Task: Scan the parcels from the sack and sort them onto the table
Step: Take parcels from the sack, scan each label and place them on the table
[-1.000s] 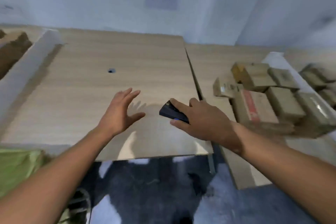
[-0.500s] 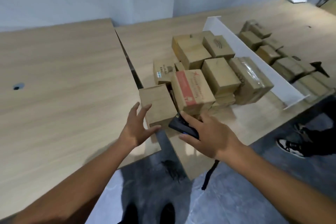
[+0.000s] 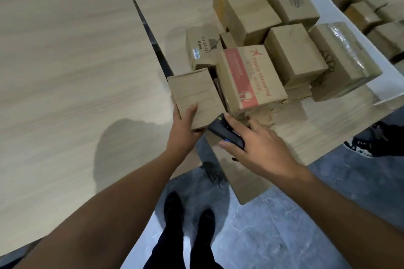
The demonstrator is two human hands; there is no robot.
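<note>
Tabletop, left hand grips parcel, right hand scanner

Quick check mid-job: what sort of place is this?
Probably a parcel sorting station: cardboard parcels piled on wooden tables, a white divider between piles, a handheld scanner in the right hand, the left hand gripping a plain box.

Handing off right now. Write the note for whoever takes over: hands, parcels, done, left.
Left hand grips the plain brown cardboard box at the pile's near edge.
Right hand holds the black handheld scanner beside it.
Done: brown cardboard parcels piled on the wooden table, both sides of the white divider.
Left: scan and place this box. Sack not in view.
</note>
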